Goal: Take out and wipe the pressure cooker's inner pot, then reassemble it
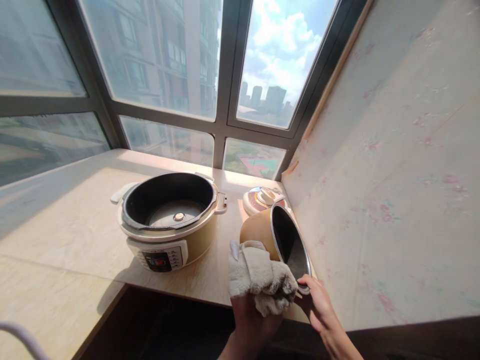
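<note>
A gold-coloured inner pot [257, 227] with a dark inside is tilted on its side, its mouth turned to the right. My right hand [318, 302] grips the pot's near rim, thumb over the edge. Bunched in my left hand [247, 317] is a grey-white cloth [253, 272], close against the near side of the pot. The cloth hides most of my left fingers and has dark smudges. To the left, an electric pressure cooker [204, 237] stands upright without its lid, and a round heating plate [176, 214] shows inside it.
Behind the pot, the cooker lid [258, 200] lies on the stone-look counter [71, 215]. A flowered wall [393, 150] borders the right side, and windows [161, 55] rise at the back. A pale cord [22, 335] curves at the lower left. Dark space opens below the counter's front edge.
</note>
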Motion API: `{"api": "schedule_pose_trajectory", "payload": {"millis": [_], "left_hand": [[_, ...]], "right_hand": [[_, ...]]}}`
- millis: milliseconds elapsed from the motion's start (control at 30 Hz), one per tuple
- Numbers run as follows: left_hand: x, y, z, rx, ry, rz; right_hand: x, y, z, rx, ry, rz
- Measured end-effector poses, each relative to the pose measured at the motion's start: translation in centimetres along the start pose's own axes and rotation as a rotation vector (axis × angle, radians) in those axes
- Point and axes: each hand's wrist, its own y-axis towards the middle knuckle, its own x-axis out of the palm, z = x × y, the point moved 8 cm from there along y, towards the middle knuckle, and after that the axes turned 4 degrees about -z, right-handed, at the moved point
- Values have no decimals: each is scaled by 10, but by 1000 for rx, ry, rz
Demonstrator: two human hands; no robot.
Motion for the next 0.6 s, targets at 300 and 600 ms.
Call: {"api": "schedule_pose_trajectory", "payload": {"millis": [300, 600], "left_hand": [[-36, 60, 27, 100, 38, -38], [-47, 112, 5, -271, -250, -136]], "right_hand": [[1, 11, -3, -13, -2, -76], [-1, 16, -9, 26, -37, -125]]}}
